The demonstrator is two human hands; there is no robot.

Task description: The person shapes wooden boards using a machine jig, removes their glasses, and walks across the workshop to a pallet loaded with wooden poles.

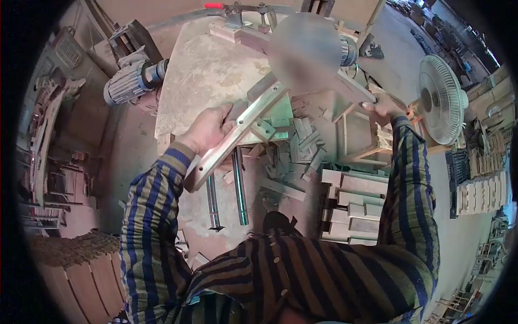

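Observation:
My left hand is closed around the near end of a wooden piece, which lies along the far side of a long pale rail with holes. Its fingers are partly hidden behind the rail. Off to the right, my right hand grips the end of a flat wooden strip, thumb on top. The strip's far end runs into a blurred patch that covers the middle of the machine. Beneath the rail is a worktable with a dusty, worn top.
A toggle clamp with a red handle sits at the table's back. Motors flank the table. Wood offcuts heap below it. Stacked wooden blocks stand near my body; a white fan is at right.

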